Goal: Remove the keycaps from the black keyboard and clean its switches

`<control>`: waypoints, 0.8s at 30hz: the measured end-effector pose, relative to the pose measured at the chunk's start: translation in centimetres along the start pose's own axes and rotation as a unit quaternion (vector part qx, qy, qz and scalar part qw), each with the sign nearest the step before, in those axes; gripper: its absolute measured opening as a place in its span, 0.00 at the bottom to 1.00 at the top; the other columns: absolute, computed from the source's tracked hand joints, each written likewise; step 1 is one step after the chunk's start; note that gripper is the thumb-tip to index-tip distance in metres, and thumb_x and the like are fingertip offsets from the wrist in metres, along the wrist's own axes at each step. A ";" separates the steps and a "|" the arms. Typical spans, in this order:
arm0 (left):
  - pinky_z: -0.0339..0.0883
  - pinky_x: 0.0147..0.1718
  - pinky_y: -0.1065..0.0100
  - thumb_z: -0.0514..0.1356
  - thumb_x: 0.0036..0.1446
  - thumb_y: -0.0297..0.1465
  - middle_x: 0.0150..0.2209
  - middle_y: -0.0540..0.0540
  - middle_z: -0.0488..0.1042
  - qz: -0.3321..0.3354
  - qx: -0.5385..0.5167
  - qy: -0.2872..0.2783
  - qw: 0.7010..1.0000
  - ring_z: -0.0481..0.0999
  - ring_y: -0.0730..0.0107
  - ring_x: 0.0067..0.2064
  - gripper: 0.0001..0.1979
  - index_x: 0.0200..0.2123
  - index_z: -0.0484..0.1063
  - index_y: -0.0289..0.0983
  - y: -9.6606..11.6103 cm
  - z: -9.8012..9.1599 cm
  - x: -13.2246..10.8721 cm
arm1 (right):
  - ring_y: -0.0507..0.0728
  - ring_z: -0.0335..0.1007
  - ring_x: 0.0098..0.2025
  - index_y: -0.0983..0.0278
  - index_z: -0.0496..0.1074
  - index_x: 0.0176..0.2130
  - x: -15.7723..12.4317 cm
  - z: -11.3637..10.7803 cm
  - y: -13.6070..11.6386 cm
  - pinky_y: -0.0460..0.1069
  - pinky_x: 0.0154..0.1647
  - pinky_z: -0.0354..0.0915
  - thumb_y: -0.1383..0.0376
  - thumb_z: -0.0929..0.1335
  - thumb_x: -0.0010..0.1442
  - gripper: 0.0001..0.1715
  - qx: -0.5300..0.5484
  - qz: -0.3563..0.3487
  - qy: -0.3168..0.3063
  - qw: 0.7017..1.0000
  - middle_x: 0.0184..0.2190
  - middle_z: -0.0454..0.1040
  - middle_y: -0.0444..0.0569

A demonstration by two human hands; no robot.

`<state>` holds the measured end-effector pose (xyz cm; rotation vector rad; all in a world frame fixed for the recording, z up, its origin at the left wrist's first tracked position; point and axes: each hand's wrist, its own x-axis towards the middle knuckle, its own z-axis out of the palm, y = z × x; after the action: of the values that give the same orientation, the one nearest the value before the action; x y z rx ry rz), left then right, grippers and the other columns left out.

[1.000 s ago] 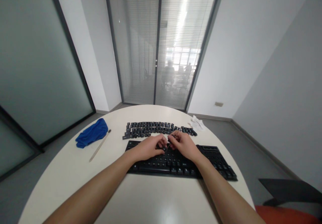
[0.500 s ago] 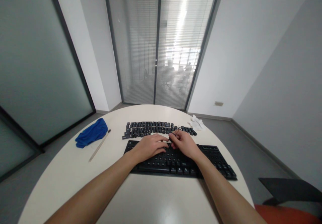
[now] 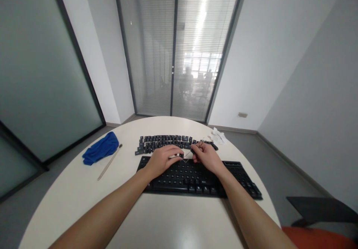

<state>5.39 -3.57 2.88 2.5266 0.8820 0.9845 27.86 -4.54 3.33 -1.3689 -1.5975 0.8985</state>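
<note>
Head view: the hands have just parted; left hand [image 3: 163, 160] pinches 1 black keycap [image 3: 181, 155] (apparently freed) above the keyboard's [image 3: 173, 181] far edge, right hand [image 3: 207, 157] pinches a wire keycap puller [image 3: 185, 161].

The one camera looks from head height, forward and down across the table [image 3: 165, 217], with the keyboard [image 3: 190, 178] near and the glass panels [image 3: 149, 55] well beyond.

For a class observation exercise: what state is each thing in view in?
Keyboard: flat, partly stripped of its tops.
Loose keycaps: set out in rows.
Left hand: pinching a small keycap.
Right hand: closed on a wire tool.
Blue cloth: crumpled.
Dark-tipped stick: lying flat.
White tissue: crumpled.
Blinds: lowered.
</note>
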 end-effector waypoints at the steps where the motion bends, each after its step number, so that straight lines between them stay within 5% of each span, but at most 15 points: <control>1: 0.67 0.53 0.61 0.57 0.65 0.36 0.49 0.47 0.76 -0.022 -0.007 0.023 0.999 0.75 0.64 0.50 0.11 0.47 0.76 0.42 -0.2 0.0 0.1 | 0.54 0.71 0.20 0.62 0.66 0.29 0.0 -0.1 0.1 0.48 0.24 0.67 0.47 0.65 0.62 0.22 -0.001 0.010 0.004 1.000 0.19 0.75 0.44; 7: 0.67 0.52 0.61 0.59 0.63 0.32 0.48 0.48 0.76 -0.143 0.058 0.092 0.984 0.74 0.62 0.50 0.10 0.47 0.76 0.43 -2.0 -0.3 0.4 | 0.52 0.70 0.20 0.63 0.66 0.24 0.0 -0.1 0.7 0.46 0.24 0.64 0.51 0.66 0.63 0.23 -0.014 0.088 -0.098 0.991 0.17 0.75 0.45; 24: 0.63 0.50 0.57 0.63 0.57 0.29 0.43 0.46 0.80 -0.166 0.217 -0.025 0.962 0.71 0.53 0.50 0.08 0.41 0.78 0.41 -2.7 0.8 1.2 | 0.53 0.68 0.21 0.63 0.69 0.20 -0.3 0.3 0.8 0.47 0.30 0.62 0.51 0.62 0.65 0.28 -0.100 0.046 -0.117 0.987 0.18 0.75 0.47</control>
<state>5.43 -0.77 1.68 2.5924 1.5911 0.6720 27.97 -4.71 2.44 -1.5312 -1.8566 1.0063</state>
